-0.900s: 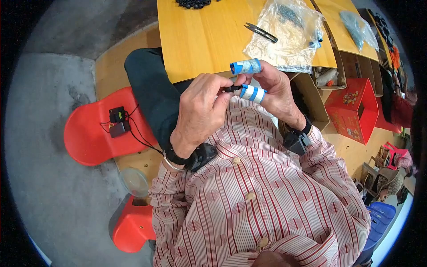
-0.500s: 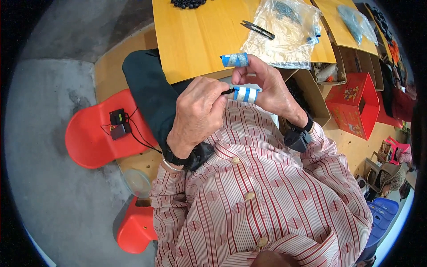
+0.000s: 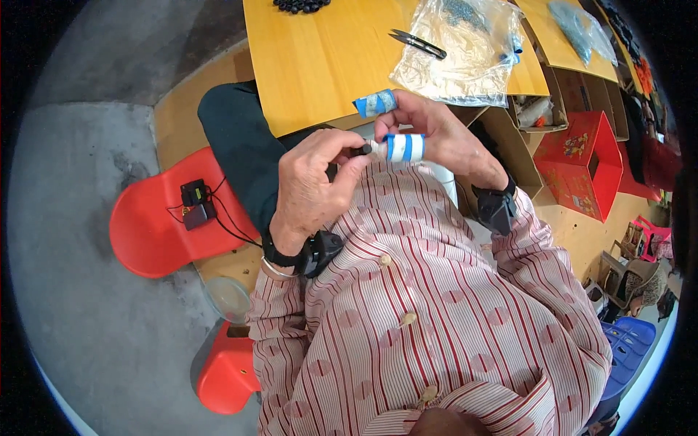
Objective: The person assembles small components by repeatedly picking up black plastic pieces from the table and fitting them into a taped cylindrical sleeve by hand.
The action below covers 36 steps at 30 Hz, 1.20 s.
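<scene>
- The left hand (image 3: 316, 185) pinches a small black piece (image 3: 361, 150) in a narrow fingertip grip.
- The right hand (image 3: 436, 134), fingers taped blue and white, closes on the same piece, above the lap just off the yellow counter (image 3: 320, 65).
- A clear plastic bag (image 3: 462, 51) lies on the counter beside black snips (image 3: 418, 43); a red carton (image 3: 582, 163) stands to the right.

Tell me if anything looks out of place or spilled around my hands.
Nothing stands out. Both hands, left hand and right hand, hold a small black piece; the right hand's blue-taped fingers look deliberate. The scissors and plastic bag lie flat on the yellow table.
</scene>
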{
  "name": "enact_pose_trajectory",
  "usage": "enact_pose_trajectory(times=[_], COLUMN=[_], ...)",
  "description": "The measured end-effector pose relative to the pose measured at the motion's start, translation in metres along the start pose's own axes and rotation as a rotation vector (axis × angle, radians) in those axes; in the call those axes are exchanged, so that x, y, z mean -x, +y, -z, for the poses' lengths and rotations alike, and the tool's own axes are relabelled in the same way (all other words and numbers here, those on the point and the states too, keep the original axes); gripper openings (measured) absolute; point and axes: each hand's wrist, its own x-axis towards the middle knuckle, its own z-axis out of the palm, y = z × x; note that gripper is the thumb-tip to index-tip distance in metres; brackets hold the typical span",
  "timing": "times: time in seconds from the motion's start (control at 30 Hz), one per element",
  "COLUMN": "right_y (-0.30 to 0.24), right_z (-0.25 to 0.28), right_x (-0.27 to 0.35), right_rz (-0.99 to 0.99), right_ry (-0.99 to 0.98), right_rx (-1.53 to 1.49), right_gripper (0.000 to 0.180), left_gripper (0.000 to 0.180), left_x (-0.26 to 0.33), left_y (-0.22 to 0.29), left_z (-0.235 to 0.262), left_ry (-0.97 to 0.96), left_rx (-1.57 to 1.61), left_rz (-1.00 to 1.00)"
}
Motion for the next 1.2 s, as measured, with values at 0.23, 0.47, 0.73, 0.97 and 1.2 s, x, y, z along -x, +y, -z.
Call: enact_pose_trajectory(times=[0.23,0.47,0.73,0.97,1.2], right_y=[0.018,0.012,0.020,0.033,0.034], right_z=[0.004,-0.010,-0.015,-0.012,-0.012], right_x=[-0.001,-0.004,-0.008,-0.007,-0.005], right_rz=[-0.189,-0.243,-0.233,-0.232,-0.245], right_ry=[-0.038,-0.152,-0.179,-0.213,-0.198], right_rx=[-0.183,-0.254,-0.275,-0.537,-0.611], right_gripper=[0.054,0.061,0.054,0.048,0.046], left_gripper=[0.014,0.016,0.016,0.018,0.016], left_x=[0.004,0.003,0.003,0.003,0.007], left_y=[-0.008,0.001,-0.001,0.001,-0.006], left_z=[0.000,0.001,-0.001,0.000,0.004], left_ry=[-0.009,-0.014,-0.018,-0.069,-0.154], left_rx=[0.283,0.052,-0.063,0.053,0.188], left_rz=[0.257,0.132,-0.007,0.186,0.320])
